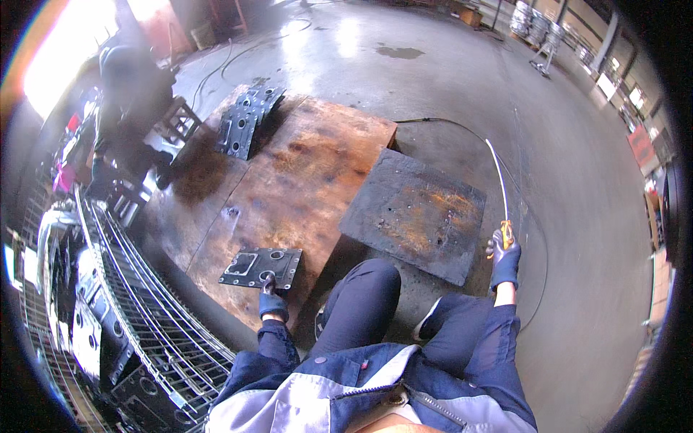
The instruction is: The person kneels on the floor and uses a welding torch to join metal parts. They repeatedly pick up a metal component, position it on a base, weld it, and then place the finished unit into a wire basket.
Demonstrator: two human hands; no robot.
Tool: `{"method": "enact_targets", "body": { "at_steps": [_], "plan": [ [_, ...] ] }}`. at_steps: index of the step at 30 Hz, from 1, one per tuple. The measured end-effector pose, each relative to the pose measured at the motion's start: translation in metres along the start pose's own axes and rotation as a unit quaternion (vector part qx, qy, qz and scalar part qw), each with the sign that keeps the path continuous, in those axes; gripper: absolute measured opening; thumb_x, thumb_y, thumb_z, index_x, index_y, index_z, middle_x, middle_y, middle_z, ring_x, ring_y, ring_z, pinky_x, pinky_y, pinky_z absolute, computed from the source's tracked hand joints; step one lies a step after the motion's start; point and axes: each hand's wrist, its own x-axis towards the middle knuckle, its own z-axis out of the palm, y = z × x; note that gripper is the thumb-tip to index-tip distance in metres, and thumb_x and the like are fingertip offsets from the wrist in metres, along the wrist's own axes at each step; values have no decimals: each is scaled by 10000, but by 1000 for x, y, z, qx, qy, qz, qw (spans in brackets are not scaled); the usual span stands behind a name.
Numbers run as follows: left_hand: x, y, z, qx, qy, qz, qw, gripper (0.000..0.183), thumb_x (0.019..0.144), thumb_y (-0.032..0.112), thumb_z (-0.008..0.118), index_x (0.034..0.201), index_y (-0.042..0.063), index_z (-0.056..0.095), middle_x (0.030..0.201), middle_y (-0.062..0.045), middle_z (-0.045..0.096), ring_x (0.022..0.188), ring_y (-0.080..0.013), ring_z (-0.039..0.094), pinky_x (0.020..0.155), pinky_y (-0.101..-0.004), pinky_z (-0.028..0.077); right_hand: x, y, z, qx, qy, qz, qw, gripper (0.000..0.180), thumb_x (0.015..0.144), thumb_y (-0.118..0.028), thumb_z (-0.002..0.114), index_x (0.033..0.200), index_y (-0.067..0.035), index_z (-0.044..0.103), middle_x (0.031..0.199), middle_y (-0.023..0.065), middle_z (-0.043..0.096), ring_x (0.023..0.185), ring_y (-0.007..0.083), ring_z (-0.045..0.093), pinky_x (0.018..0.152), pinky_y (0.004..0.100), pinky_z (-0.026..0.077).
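My left hand [272, 297], in a dark glove with a blue cuff, grips the near edge of a dark metal plate [285, 265]. One digit lies on top beside a round hole; the other fingers are mostly hidden. The plate has large cutouts and small bolt holes around its border, and sits at the near end of a low, rust-brown steel work surface [325, 140]. Off to the right, my gloved right hand [504, 257] is closed around the yellow-orange handle of a long, thin tool [501, 189]. Its pale shaft points away from me, above the floor and apart from the plate.
A dark, scorched square slab [417, 211] stands beside my knees. Similar plates [246, 122] lean at the work surface's far end. Left is a wire mesh cage [146, 325] holding metal parts. A co-worker [130, 103] bends at the upper left. A cable [533, 227] curves across the floor.
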Motion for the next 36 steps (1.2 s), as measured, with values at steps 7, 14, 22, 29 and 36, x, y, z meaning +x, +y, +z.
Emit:
{"method": "enact_targets", "body": {
  "at_steps": [7,14,22,29,36],
  "plan": [
    [41,-8,-1,-108,-5,89,990,327,926,264,581,1123,12,651,1136,-126,679,1022,-280,630,947,-371,468,-31,-22,-28,26,58,22,998,141,918,-59,641,1055,-80,614,782,-16,629,604,73,575,483,225,456],
    [11,57,16,178,-46,228,956,200,907,-14,480,1033,16,633,999,-86,644,953,-184,596,862,-321,502,-83,12,-99,113,109,121,980,180,967,-258,592,990,-80,607,724,-32,551,565,89,516,465,250,413],
    [-67,95,144,251,-154,258,920,255,910,217,581,1092,65,675,1105,-86,662,1014,-217,621,844,-382,525,-141,95,-150,-26,109,-5,994,218,941,-22,561,1152,-35,615,842,-32,606,704,65,556,637,207,463],
    [-71,74,323,433,-331,326,772,174,919,182,589,1037,75,659,996,-89,687,813,-195,666,675,-351,541,-176,78,-144,-86,48,53,994,247,948,-98,608,1186,-31,617,905,2,656,747,86,611,676,248,513],
    [-71,-39,464,366,-493,123,780,206,780,145,688,930,5,695,822,-88,704,718,-205,661,664,-341,526,-176,36,-106,37,-89,-41,995,330,951,-272,641,1179,-35,632,960,53,691,834,123,649,748,283,535]
  ]
}}
